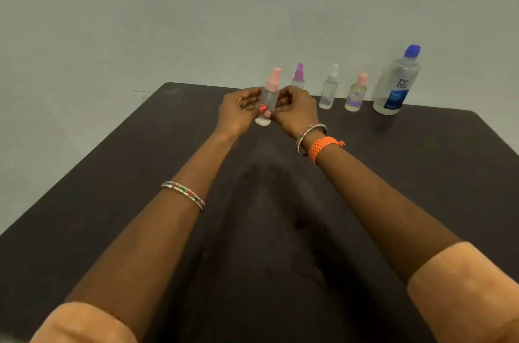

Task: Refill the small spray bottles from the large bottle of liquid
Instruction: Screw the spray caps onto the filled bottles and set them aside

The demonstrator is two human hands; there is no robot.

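A small clear spray bottle with a pink cap (270, 95) stands on the dark table (112, 188), held between both hands. My left hand (238, 112) grips its left side and my right hand (295, 109) grips its right side, fingers curled round the body. Behind my right hand a purple-capped spray bottle (298, 76) is partly hidden. To the right stand a clear-capped spray bottle (329, 88) and a short pink-capped bottle (356, 94) with a lilac label. The large clear bottle (397, 81) with a blue cap stands upright at the far right, capped.
The bottles form a row along the table's far edge, close to a pale wall (196, 19). The table's left edge runs diagonally toward me. Bangles and an orange wristband sit on my forearms.
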